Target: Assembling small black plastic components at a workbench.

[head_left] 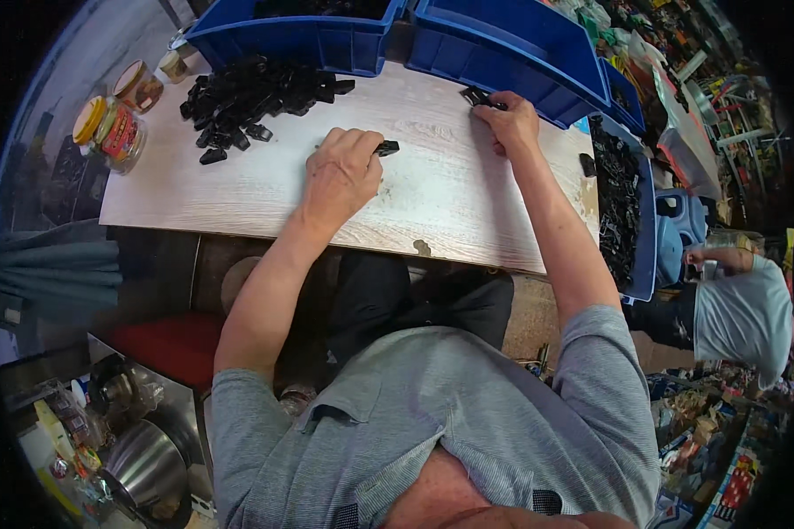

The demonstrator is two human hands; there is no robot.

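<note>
Black plastic pieces at both hands, white wood-grain tabletop

Left hand [340, 172]: over the tabletop [450, 203], back of the hand uppermost, fingers curled and closed on a short black piece [388, 148]. The piece pokes out past the fingertips on the right side of the hand; its other end is hidden under the fingers.

Right hand [515, 123]: farther forward and well apart from the left, near the front wall of the right blue bin [503, 63]. Fingers pinched on an elongated black piece [476, 95], which extends to the left of the fingertips. Exact finger contact partly hidden.

Surroundings: heap of black parts [256, 97] forward and left of the left hand, just in front of the left blue bin [300, 46]. A single black part [588, 165] lies by the table's right edge, beside the blue crate [646, 220] filled with similar parts. Yellow-lidded jar [115, 132] stands at the far left.
</note>
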